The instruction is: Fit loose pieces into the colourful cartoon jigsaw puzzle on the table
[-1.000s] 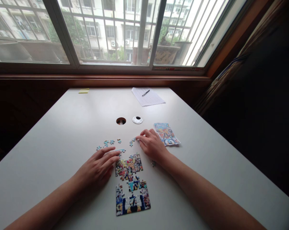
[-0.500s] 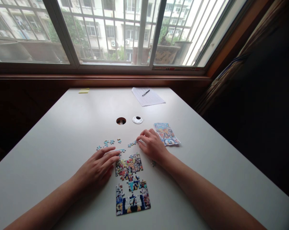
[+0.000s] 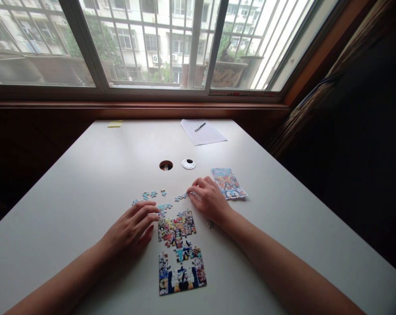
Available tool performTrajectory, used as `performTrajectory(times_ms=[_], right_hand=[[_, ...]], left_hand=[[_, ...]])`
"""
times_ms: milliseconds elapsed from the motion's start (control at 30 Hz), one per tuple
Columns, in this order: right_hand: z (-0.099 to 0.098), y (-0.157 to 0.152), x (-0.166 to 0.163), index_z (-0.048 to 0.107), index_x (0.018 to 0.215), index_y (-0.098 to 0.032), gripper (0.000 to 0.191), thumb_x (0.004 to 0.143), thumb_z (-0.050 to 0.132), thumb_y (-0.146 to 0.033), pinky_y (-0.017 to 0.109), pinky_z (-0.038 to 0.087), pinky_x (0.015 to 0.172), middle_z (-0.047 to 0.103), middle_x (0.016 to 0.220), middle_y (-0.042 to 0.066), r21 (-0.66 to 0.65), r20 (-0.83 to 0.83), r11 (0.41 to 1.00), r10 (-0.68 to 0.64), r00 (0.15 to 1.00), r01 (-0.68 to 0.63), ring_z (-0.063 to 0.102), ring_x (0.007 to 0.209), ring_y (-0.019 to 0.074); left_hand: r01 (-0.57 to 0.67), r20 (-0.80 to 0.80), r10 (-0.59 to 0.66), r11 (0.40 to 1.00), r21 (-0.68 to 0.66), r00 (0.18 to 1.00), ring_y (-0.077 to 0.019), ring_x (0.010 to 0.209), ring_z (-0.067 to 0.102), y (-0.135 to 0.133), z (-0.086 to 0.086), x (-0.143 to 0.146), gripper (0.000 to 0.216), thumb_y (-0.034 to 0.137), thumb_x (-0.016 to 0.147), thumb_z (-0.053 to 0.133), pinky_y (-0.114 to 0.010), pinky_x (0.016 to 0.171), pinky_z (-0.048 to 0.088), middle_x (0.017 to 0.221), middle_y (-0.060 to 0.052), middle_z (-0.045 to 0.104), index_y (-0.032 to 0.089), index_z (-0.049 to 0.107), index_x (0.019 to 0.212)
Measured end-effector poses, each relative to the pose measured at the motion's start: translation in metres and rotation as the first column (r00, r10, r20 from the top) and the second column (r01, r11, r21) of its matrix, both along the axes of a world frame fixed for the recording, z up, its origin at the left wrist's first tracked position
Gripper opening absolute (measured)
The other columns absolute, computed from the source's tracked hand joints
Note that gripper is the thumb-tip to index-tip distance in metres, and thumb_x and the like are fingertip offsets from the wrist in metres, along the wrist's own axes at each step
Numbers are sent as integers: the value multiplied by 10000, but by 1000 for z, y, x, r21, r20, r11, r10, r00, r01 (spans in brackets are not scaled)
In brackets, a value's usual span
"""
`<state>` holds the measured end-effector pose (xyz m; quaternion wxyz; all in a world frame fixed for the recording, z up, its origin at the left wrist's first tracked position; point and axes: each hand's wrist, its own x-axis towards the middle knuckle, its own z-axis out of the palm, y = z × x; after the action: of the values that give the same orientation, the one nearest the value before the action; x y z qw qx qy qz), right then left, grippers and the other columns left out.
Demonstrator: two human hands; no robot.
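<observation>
A partly joined jigsaw puzzle [image 3: 182, 280] lies flat on the white table, with gaps in its middle and along its upper part. My left hand [image 3: 134, 225] rests at its upper left side, fingers stretched and slightly apart, holding nothing. Light blue puzzle pieces [image 3: 165, 206] sit at the puzzle's top left corner, close to those fingertips. Beyond the puzzle, my right hand [image 3: 209, 197] has its fingers curled together at the right end of a short strip of puzzle pieces [image 3: 181, 197]. The fingertips partly hide that end.
Several loose puzzle pieces [image 3: 153, 194] lie past my left hand, and another loose piece [image 3: 210, 224] sits beneath my right wrist. A picture sheet [image 3: 229, 183] lies right of my right hand. Farther back are a cable hole [image 3: 166, 165], its round cover [image 3: 188, 164], paper [image 3: 207, 136] and a pen [image 3: 200, 127].
My left hand has drawn back a little to the left, uncovering the puzzle's top left corner pieces. My right hand has hardly moved.
</observation>
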<state>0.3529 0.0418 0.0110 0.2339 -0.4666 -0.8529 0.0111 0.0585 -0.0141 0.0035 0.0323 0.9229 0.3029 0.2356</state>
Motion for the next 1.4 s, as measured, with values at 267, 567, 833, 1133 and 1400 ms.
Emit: performTrajectory(times_ms=[267,567,833,1133,1400], right_hand=[[2,-2,1,685,882,-236,76,900,615,-212,401,406,825,639,1004,66,-2,8,1000,13,1000,-13,493,968,252],[4,-5,0,651,846,-224,91,802,615,-153,409,409,845,635,1019,60,-23,12,999,49,999,-49,483,984,256],[3,-5,-1,669,930,-236,85,862,618,-232,410,403,860,635,1031,58,-31,-8,998,56,998,-56,490,989,257],[1,-3,0,671,917,-241,72,873,622,-211,400,400,863,639,1020,52,-44,-1,998,39,999,-39,493,992,253],[0,-1,1,688,945,-247,109,896,606,-194,404,411,863,638,1020,58,-51,-23,998,43,999,-44,499,987,253]], left_hand=[[-5,-4,5,1000,-23,1000,-240,1287,495,0,1,0,256,87,918,513,-423,1072,501,1223,-80,620,194,581,1141],[4,-21,-4,1000,-25,1000,-245,1293,471,-1,1,0,255,72,918,519,-426,1079,484,1215,-83,609,183,571,1141],[14,-13,-14,1000,-22,1000,-242,1289,470,0,2,0,282,65,914,523,-416,1077,482,1211,-83,610,179,568,1167],[18,2,-18,1000,-23,1000,-245,1281,482,0,3,1,283,59,902,533,-416,1064,482,1199,-80,623,186,570,1152],[-65,187,66,998,-13,980,-239,1147,559,5,8,-6,213,41,884,546,-413,977,487,1070,-68,655,192,581,1030]])
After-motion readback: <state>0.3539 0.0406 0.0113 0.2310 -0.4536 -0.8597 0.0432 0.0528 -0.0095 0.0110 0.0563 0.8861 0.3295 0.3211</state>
